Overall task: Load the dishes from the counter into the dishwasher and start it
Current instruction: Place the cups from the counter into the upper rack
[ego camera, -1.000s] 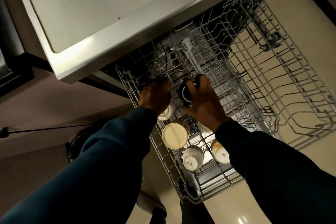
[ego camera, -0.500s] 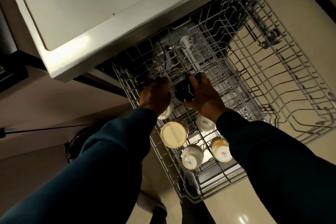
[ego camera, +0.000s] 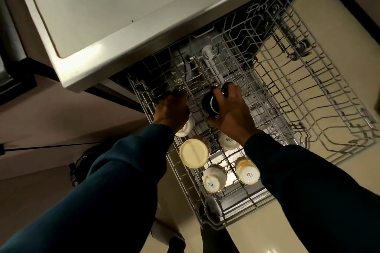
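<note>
So we had both hands down in the pulled-out rack (ego camera: pixel 320 96) at this point, dark blue sleeves (ego camera: pixel 127 181) reaching in from the bottom of the view. Our right hand (ego camera: pixel 230 115) was wrapped around a dark cup (ego camera: pixel 213 101), thumb on one side and fingers curled over the far side, holding it tipped on its side just above the wires. Our left hand (ego camera: pixel 171 112) sat right beside it to the left, fingers curled down into the rack near its back-left corner, but honestly we couldn't tell whether it was gripping a wire, a glass or nothing, since the fingertips were lost in shadow. Just under the left wrist a white mug (ego camera: pixel 186 128) poked out, upside down. Nearer us from that hand sat a cream lid (ego camera: pixel 194 153), flat side up, and just below the right wrist was a white mug with lettering (ego camera: pixel 228 141). Closer still were two more upturned mugs side by side, the one reading SISTA (ego camera: pixel 213 178) and an orange-stained one (ego camera: pixel 246 170). Everything right of the right hand was bare wire, and the counter edge (ego camera: pixel 131 33) hung over the rack beyond both hands.
</note>
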